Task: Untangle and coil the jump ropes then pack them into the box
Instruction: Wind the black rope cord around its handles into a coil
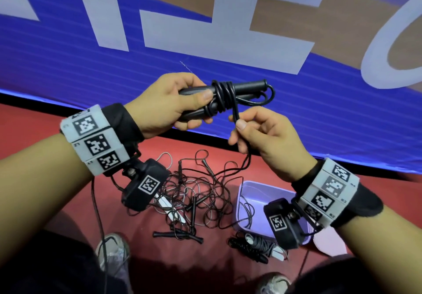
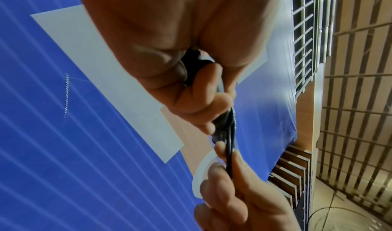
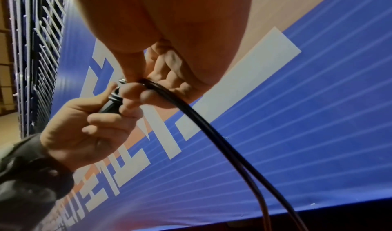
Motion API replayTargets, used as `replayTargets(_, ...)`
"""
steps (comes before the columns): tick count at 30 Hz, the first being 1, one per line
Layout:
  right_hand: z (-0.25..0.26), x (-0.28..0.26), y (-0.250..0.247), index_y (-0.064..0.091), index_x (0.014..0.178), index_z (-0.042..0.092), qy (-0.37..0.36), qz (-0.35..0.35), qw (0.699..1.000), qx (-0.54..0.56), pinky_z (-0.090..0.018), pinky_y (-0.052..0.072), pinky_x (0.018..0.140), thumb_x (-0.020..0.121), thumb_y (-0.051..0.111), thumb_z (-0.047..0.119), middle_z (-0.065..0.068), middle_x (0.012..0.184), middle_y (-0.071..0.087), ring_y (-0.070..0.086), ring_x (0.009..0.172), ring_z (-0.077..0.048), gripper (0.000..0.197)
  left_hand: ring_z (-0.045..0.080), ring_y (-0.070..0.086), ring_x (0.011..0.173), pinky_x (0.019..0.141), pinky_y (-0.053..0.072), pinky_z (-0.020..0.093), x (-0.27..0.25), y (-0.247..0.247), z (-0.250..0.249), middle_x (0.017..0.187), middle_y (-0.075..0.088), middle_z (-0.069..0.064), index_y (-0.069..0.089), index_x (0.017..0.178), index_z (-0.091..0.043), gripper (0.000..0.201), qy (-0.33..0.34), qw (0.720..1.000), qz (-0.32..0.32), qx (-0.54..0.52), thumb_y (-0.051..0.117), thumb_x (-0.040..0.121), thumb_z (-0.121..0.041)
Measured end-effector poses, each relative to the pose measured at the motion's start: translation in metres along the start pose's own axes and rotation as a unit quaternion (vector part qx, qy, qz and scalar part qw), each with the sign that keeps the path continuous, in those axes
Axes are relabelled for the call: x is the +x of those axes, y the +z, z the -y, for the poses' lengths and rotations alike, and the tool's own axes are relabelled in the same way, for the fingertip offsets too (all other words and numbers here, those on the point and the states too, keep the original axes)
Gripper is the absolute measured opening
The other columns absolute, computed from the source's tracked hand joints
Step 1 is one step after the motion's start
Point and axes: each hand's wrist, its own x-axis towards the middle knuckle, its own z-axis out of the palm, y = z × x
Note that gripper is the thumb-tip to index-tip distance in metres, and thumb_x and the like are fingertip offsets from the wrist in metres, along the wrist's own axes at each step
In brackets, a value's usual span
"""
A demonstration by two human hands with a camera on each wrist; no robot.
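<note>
My left hand (image 1: 182, 104) grips the two black handles (image 1: 246, 86) of a jump rope, held side by side, with several turns of black cord (image 1: 222, 95) wound round them. My right hand (image 1: 255, 131) pinches the doubled cord (image 3: 201, 122) just below the wraps, between thumb and forefinger; the cord trails down toward the floor. A lilac box (image 1: 255, 202) sits on the red floor under my right wrist, with a loop of black cord inside. A tangled pile of ropes (image 1: 198, 198) lies left of the box. The left wrist view shows my fingers (image 2: 201, 110) curled round the handles.
A blue banner (image 1: 114, 65) with white letters stands ahead. A coiled black rope and a grey one (image 1: 253, 245) lie on the floor in front of the box. My shoes (image 1: 114, 248) are at the bottom edge. A metal fence (image 2: 305, 33) rises beside the banner.
</note>
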Motion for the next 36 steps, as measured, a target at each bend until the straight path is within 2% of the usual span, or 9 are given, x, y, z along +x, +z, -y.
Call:
replayTargets(6,-0.008,-0.001,-0.008,0.072,0.084,0.024,0.005,0.084,0.991,-0.106,-0.021,0.037,0.054,0.097,0.05,0.032,0.0,0.058,0.054,0.044,0.054,-0.013,0.027,0.015,0.043,0.039,0.031,0.026,0.013,-0.004,-0.005,-0.002,0.068,0.063,0.022,0.049,0.087,-0.007,0.02,-0.051,0.993,0.084,-0.058,0.062,0.089,-0.022)
replayTargets(10,-0.015,0.004,-0.019,0.069,0.069,0.03,-0.014,0.102,0.972,-0.213,-0.026,0.045,0.053,0.081,0.069,0.03,0.012,0.06,0.063,0.052,0.053,-0.003,0.012,0.013,0.044,0.037,0.034,0.029,0.011,-0.009,-0.007,0.002,0.069,0.062,0.024,0.051,0.088,-0.007,0.041,-0.095,0.97,0.217,-0.057,0.078,0.077,-0.035)
replayTargets(12,-0.021,0.007,-0.028,0.068,0.065,0.017,0.016,0.123,0.935,-0.333,-0.041,0.045,0.054,0.07,0.066,0.044,0.004,0.053,0.058,0.046,0.054,-0.01,0.027,0.014,0.044,0.037,0.035,0.029,0.012,-0.01,-0.005,0.005,0.068,0.063,0.023,0.052,0.088,-0.007,0.035,-0.122,0.96,0.253,-0.009,0.079,0.081,-0.029)
replayTargets(15,-0.024,0.011,-0.029,0.055,0.063,0.01,0.039,0.14,0.889,-0.433,-0.033,0.035,0.054,0.06,0.052,0.059,0.0,0.051,0.043,0.03,0.054,-0.011,0.05,0.014,0.045,0.038,0.037,0.029,0.015,-0.009,-0.002,0.007,0.069,0.063,0.02,0.049,0.092,-0.001,0.027,-0.16,0.944,0.269,0.105,0.065,0.088,-0.022)
replayTargets(18,-0.017,0.013,-0.023,0.055,0.064,0.012,0.041,0.157,0.889,-0.428,-0.036,0.041,0.055,0.067,0.067,0.061,-0.002,0.056,0.052,0.036,0.055,-0.016,0.051,0.014,0.045,0.04,0.038,0.033,0.02,-0.009,0.002,0.009,0.07,0.063,0.017,0.051,0.095,0.001,0.026,-0.183,0.917,0.289,0.205,0.067,0.093,-0.02)
replayTargets(21,-0.012,0.014,-0.019,0.064,0.075,0.015,0.047,0.165,0.888,-0.427,-0.036,0.045,0.061,0.087,0.072,0.041,-0.003,0.065,0.062,0.05,0.06,-0.02,0.03,0.016,0.048,0.043,0.041,0.035,0.025,-0.008,0.007,0.014,0.069,0.065,0.013,0.053,0.093,-0.005,0.016,-0.183,0.898,0.257,0.307,0.063,0.096,-0.017)
replayTargets(26,-0.006,0.015,-0.015,0.07,0.094,0.016,0.043,0.114,0.891,-0.437,-0.031,0.047,0.069,0.098,0.05,0.017,0.005,0.078,0.066,0.057,0.07,-0.008,0.021,0.014,0.058,0.047,0.047,0.043,0.027,0.002,0.003,0.018,0.068,0.071,0.006,0.056,0.093,-0.01,0.018,-0.129,0.897,0.124,0.405,0.064,0.094,-0.026)
replayTargets(31,0.0,0.013,-0.007,0.067,0.102,0.015,0.038,-0.025,0.957,-0.286,-0.022,0.052,0.057,0.099,0.055,0.013,0.009,0.067,0.063,0.062,0.054,-0.004,0.013,0.006,0.054,0.041,0.046,0.042,0.023,0.005,-0.002,0.014,0.056,0.066,-0.007,0.055,0.088,-0.016,0.015,-0.042,0.919,-0.017,0.392,0.066,0.093,-0.026)
replayTargets(36,0.004,0.007,0.008,0.053,0.093,0.013,0.046,-0.091,0.993,-0.052,-0.027,0.049,0.051,0.099,0.055,0.005,-0.01,0.071,0.062,0.057,0.05,-0.014,0.01,0.011,0.059,0.048,0.047,0.048,0.027,0.006,0.003,0.015,0.067,0.069,0.003,0.054,0.086,-0.015,0.016,-0.025,0.968,-0.099,0.231,0.065,0.094,-0.023)
